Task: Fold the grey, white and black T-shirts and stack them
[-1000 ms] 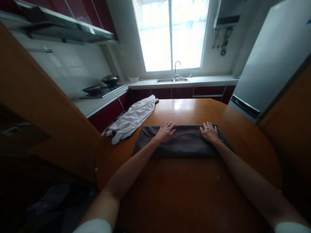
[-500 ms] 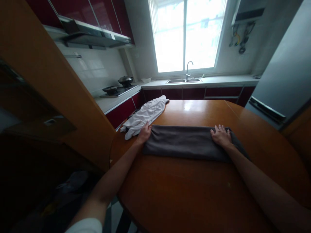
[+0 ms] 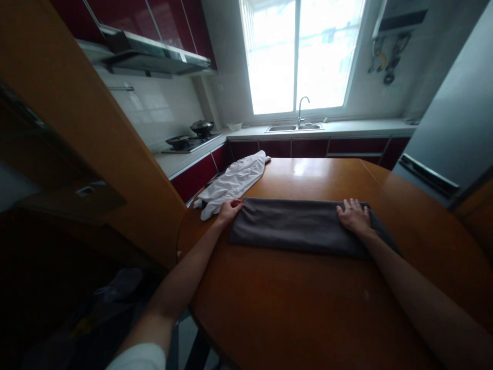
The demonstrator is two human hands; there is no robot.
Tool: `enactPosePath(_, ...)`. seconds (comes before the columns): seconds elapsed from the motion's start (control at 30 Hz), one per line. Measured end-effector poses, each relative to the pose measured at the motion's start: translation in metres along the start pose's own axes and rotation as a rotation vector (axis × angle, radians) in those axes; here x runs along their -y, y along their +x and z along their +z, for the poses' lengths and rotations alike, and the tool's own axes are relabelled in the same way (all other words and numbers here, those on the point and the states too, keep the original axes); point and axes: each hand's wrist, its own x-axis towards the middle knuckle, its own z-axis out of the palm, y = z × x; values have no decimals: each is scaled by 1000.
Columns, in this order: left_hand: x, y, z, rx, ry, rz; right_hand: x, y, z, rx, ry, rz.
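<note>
A folded dark grey cloth (image 3: 288, 226) lies as a long flat strip across the wooden table (image 3: 292, 298); whether it is a garment I cannot make out. At its far left corner, my left hand (image 3: 230, 210) pinches the edge between thumb and fingers. My right hand (image 3: 355, 217) rests flat near the other end, palm down with fingers spread, holding nothing. Beyond my left hand, a crumpled white cloth (image 3: 239, 177) lies along the table's left edge, with something dark partly showing under it.
Behind the table runs a counter with a sink (image 3: 283, 128) and a tap (image 3: 300, 109) below the window. To the left are a stove (image 3: 192, 145) with pans and a range hood (image 3: 154, 56). A fridge (image 3: 442, 133) stands at right, and a wooden partition (image 3: 115, 133) rises at left.
My left fingers have drawn together at the cloth's corner and turned slightly. My right hand stays flat on the cloth, which keeps its shape. The whole view has shifted a little.
</note>
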Motion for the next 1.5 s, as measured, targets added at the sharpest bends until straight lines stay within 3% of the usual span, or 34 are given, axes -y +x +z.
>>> enactPosePath(0.37, -2, 0, -5, -70, -163, -44, 1, -1, -2, 26, -17, 16)
enactPosePath(0.63, -6, 0, -8, -112, -44, -51, 4, -2, -5, 31, -24, 23)
enactPosePath(0.8, -8, -8, -12, 3, 121, -2, 4, 0, -5, 40, -33, 26)
enactPosePath(0.97, -6, -9, -21, 128, -50, -70, 3, 0, -3, 28, -21, 27)
enactPosePath(1.1, -4, -9, -27, 153, -71, -85, 3, -1, -3, 25, -15, 27)
enactPosePath(1.5, -6, 0, -4, 35, 148, -63, 5, -2, -6, 22, -7, 30)
